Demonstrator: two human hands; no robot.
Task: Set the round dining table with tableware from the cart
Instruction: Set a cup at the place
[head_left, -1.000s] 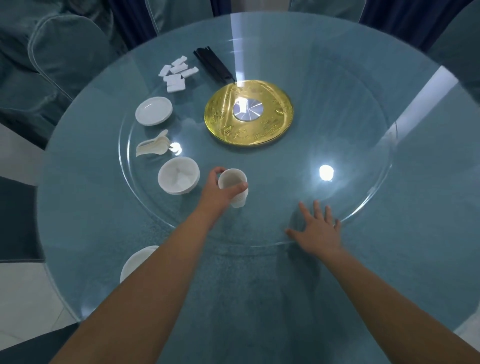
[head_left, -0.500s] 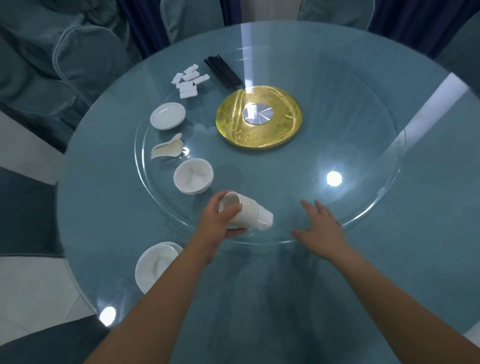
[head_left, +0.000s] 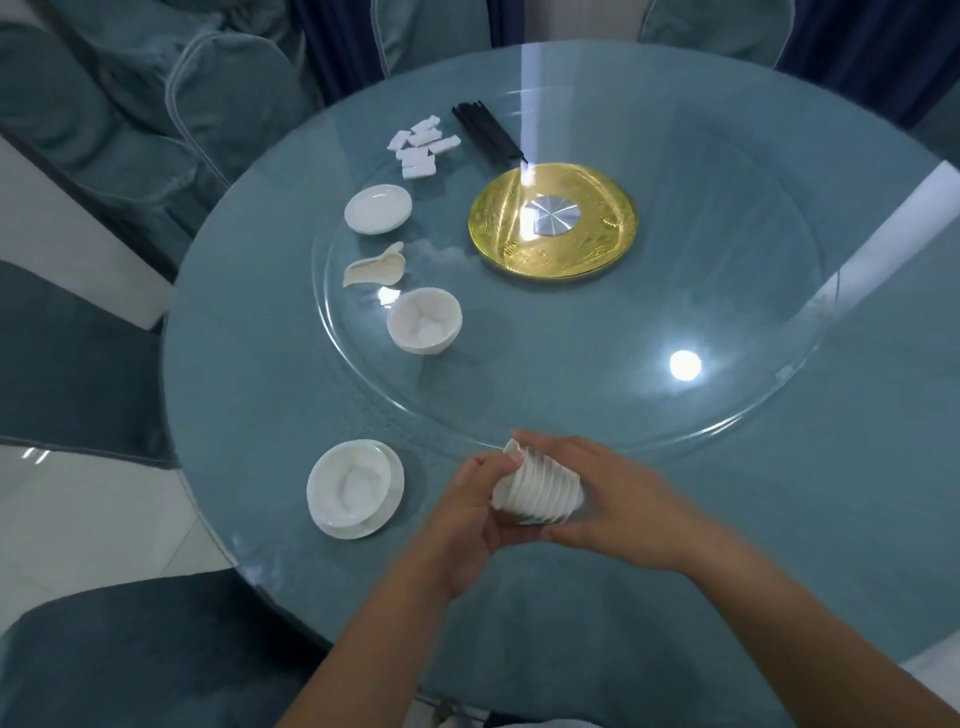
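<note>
A stack of cups (head_left: 537, 491) lies on its side above the table's (head_left: 779, 493) near edge, gripped by both hands: left hand (head_left: 467, 512) curled round its mouth end, right hand (head_left: 605, 499) round its base. A bowl on a plate (head_left: 353, 488) sits just left.

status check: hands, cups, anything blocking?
Both hands on the stack of cups: left hand grips the rim end, right hand cradles the base end. Stack tilted sideways above the table edge. Bowl on plate beside, apart; not blocking.
</note>
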